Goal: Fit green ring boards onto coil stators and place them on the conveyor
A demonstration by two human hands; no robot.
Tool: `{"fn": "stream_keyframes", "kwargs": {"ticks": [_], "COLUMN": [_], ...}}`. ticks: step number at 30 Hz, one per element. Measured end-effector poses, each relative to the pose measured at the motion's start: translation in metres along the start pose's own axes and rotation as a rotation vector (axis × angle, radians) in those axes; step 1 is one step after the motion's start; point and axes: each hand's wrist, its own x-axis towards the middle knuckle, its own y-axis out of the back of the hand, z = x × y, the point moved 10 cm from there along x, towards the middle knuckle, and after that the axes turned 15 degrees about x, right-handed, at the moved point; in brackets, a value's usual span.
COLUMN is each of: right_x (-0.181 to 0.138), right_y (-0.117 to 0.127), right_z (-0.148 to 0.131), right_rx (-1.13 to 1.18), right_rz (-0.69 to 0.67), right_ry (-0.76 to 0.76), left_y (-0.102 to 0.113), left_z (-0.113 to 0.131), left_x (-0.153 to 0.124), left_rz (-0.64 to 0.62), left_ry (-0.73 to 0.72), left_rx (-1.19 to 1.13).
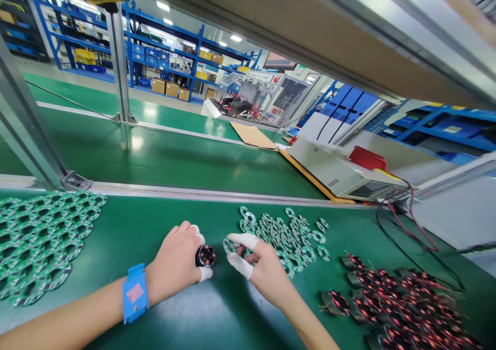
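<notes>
My left hand [178, 257], with white finger cots and a blue wrist strap [135, 294], is closed around a motor stator [206, 256] wound with copper-red wire. The stator's wound end faces right, toward my other hand. Between thumb and forefinger, my right hand [259, 267] pinches a small green ring-shaped circuit board [229, 245]; white cots cover those fingertips. A short gap separates the ring board from the stator. Just behind my right hand lies a loose pile of similar ring boards [277, 231].
Many wound stators [391, 303] are heaped at the right. Larger green ring boards [42, 236] lie in overlapping rows at the left. A metal post [31, 102] stands on the left, and an overhead shelf [310, 25] crosses above. Behind the stators are a pale instrument [341, 169] and cables [418, 216].
</notes>
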Motion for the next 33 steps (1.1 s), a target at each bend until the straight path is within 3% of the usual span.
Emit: {"fn": "stream_keyframes", "kwargs": {"ticks": [4,9,23,33], "right_x": [0.002,0.0,-0.008,-0.01], "right_y": [-0.026,-0.046,-0.044,-0.047], "right_z": [-0.001,-0.007,-0.016,-0.016], "right_rx": [0.151,0.072,-0.215,-0.373], "right_rz": [-0.113,-0.173,-0.14,-0.105], "right_ry": [0.012,0.131,0.357,0.3], "left_y": [-0.009,-0.011,-0.014,-0.011], "left_z": [0.0,-0.001,-0.003,-0.001], "left_x": [0.003,0.004,0.003,0.004], "left_rz": [-0.013,-0.038,-0.046,-0.054], "left_ry": [-0.027,-0.033,-0.014,-0.011], "left_rx": [0.003,-0.001,-0.043,-0.02]}}
